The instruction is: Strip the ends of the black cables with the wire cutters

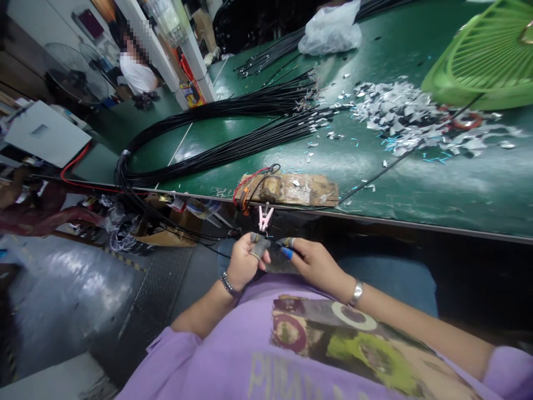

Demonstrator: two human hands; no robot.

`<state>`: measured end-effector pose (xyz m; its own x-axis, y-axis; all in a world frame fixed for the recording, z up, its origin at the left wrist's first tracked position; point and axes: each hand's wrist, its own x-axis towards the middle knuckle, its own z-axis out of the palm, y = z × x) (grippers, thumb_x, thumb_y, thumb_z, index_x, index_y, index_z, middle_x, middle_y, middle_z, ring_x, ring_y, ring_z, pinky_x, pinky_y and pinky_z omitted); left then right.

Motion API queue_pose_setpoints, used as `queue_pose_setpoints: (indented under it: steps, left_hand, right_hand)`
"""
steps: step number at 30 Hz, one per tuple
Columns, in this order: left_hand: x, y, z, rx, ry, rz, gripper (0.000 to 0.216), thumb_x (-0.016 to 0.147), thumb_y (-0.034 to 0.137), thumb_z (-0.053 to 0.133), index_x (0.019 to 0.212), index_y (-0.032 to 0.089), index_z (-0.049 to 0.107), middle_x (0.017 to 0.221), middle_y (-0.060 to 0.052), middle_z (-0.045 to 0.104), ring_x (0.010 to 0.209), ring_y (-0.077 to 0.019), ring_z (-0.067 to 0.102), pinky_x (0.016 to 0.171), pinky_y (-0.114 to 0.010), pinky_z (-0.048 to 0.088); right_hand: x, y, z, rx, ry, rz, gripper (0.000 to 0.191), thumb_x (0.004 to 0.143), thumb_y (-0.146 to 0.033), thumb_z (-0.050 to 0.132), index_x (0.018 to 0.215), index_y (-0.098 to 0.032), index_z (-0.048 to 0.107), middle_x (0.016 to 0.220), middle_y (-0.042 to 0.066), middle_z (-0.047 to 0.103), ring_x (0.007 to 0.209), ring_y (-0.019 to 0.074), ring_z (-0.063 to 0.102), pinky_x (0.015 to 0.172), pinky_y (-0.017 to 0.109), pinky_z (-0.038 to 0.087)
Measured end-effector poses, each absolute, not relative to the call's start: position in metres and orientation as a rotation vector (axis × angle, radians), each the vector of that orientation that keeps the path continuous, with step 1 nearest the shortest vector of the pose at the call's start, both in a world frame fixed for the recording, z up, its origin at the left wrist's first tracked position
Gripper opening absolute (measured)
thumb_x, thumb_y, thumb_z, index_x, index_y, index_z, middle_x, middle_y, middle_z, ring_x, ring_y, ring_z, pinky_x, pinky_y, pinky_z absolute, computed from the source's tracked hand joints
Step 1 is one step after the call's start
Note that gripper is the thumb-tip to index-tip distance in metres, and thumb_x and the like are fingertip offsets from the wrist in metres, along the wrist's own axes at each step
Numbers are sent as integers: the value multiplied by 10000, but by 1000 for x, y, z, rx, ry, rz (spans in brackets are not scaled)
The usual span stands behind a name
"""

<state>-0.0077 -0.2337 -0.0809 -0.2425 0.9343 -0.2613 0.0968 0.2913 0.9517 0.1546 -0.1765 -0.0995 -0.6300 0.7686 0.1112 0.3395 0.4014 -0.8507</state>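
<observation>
My left hand [245,260], with grey covers on thumb and finger, is closed on a thin black cable [214,248] that comes in from the left. Close beside it, my right hand [318,264] pinches at the cable's end; a grey cover and a blue one sit on its fingertips. What lies between those fingertips is too small to make out. Just above both hands, a pink clip [265,218] hangs at the table edge. Behind the clip, a worn wooden block [308,190] lies on the edge with red and black wires [250,179] beside it.
Bundled black cables [200,158] loop across the green table [400,191] and over its left edge. Foil scraps [391,108] are heaped near a green fan [478,66]. A plastic bag [331,30] lies at the back. A person [136,72] sits far left.
</observation>
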Motion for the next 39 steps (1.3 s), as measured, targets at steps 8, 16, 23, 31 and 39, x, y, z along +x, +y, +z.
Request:
queue_pose_setpoints:
  steps: [8, 16, 23, 31, 39]
  left_hand:
    - [-11, -239, -92, 1495, 1973, 1102, 96, 707, 279, 633, 775, 216, 657, 683, -54, 694, 659, -182, 613, 669, -293, 465]
    - [-18, -240, -107, 1723, 2079, 1042, 11, 645, 231, 643, 640, 221, 645, 615, -76, 646, 652, -216, 601, 684, -316, 459]
    - [-20, -240, -113, 1875, 2092, 888, 75, 701, 212, 600, 738, 208, 665, 663, -96, 668, 676, -231, 615, 693, -320, 455]
    - [-22, -241, -120, 2194, 2124, 886, 108, 729, 185, 563, 742, 188, 670, 630, -85, 649, 617, -198, 605, 612, -287, 447]
    - [-22, -238, -117, 2614, 2088, 1025, 139, 780, 165, 506, 778, 155, 644, 608, -60, 648, 536, -157, 582, 543, -263, 433]
  right_hand:
    - [151, -183, -89, -939, -1660, 1934, 324, 769, -502, 591, 684, -195, 535, 510, -48, 509, 457, 94, 433, 455, 226, 364]
    - [145, -188, -84, -967, -942, 2475, 442, 638, -535, 725, 639, -192, 446, 522, -77, 447, 369, 24, 316, 304, 161, 223]
    - [142, -186, -83, -988, -822, 2523, 451, 587, -505, 770, 626, -186, 453, 501, -81, 441, 365, 17, 307, 293, 146, 228]
    - [141, -186, -86, -1008, -826, 2514, 444, 585, -483, 779, 629, -184, 454, 499, -84, 450, 360, 12, 313, 296, 147, 231]
    - [140, -185, -86, -1049, -859, 2488, 495, 517, -529, 794, 608, -182, 453, 474, -89, 451, 349, 9, 323, 293, 148, 233]
